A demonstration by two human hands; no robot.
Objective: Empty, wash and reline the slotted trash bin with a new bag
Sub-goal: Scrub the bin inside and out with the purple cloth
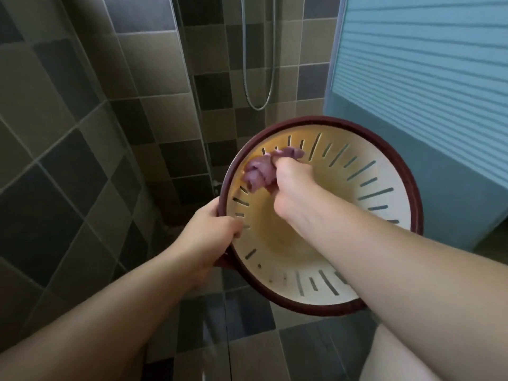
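Note:
The slotted trash bin (384, 171) is cream inside with a dark red rim and dark slots around its wall. It is held tilted toward me above the tiled floor. My left hand (211, 229) grips the rim at its left side. My right hand (291, 185) reaches inside the bin and grips a crumpled purple cloth (259, 171), which lies against the upper left inner wall. My right forearm hides part of the bin's bottom and its right rim.
Grey and beige tiles cover the walls and floor (247, 312). A metal shower hose (258, 105) hangs in a loop on the far wall. A blue striped panel (426, 64) stands at the right. A bare knee (412, 358) shows at the lower right.

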